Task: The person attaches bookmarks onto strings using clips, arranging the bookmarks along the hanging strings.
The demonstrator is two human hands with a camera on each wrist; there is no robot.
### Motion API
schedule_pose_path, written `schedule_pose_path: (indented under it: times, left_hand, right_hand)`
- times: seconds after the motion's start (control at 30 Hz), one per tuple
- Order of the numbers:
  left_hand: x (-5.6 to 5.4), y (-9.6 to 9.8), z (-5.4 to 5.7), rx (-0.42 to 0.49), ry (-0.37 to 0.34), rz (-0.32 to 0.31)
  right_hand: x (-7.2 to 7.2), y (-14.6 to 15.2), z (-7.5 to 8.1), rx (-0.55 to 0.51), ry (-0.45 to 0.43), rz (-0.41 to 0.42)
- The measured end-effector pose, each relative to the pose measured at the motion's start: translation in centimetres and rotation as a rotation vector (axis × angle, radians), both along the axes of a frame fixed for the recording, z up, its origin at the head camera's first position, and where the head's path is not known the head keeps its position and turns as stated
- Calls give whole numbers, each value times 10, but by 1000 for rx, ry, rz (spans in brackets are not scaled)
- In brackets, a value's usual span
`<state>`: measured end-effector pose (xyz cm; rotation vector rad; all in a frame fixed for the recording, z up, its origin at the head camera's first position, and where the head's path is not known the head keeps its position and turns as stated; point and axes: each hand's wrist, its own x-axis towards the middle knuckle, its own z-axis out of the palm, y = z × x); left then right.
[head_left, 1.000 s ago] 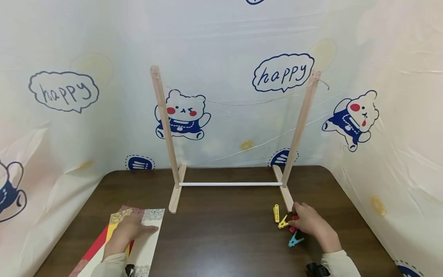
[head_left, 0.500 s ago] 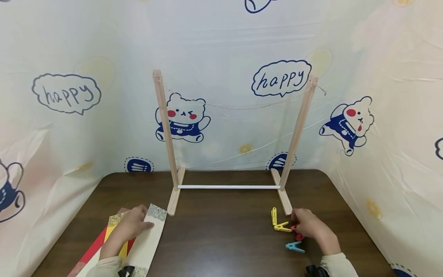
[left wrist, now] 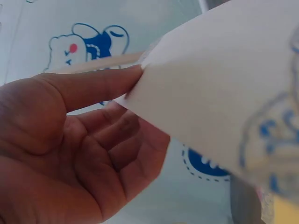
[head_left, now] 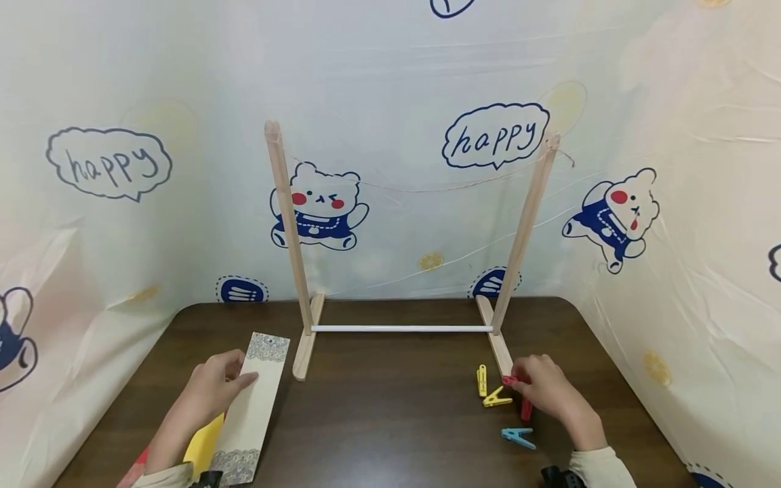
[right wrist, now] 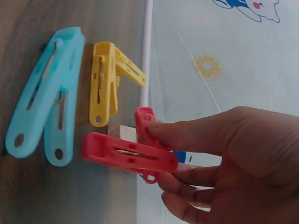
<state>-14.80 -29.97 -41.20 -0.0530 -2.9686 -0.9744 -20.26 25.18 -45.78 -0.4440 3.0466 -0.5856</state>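
My left hand pinches a long white paper card between thumb and fingers at its left edge. The card has grey lacy patterned ends and is tilted, raised above the table. In the left wrist view, the thumb presses on the card. At the right, my right hand pinches a red clothespin in its fingertips. A second red clothespin lies just below that hand. Both show in the right wrist view, the nearer red clothespin partly covering the pinched one.
Two yellow clothespins and a blue clothespin lie left of my right hand. A wooden stand with a string and a white bar rises behind. Yellow and red cards lie beneath my left arm.
My left hand has lifted the white card off the other cards. My right hand has picked at the red clothespins and now holds one slightly apart from the other.
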Motion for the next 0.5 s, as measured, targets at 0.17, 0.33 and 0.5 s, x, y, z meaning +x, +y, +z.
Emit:
schedule_pose_path:
  times: [0.17,0.33,0.5]
  left_hand:
    - [6,9,9,25,50,19]
    - [10,15,15,51,105,54]
    - [7,23,21,105,247,104]
  right_hand:
    - [0,1,6,-2,55,-23]
    - [-1,1,13,-60,92,-34]
    - [3,-1,23,-140,73,-66]
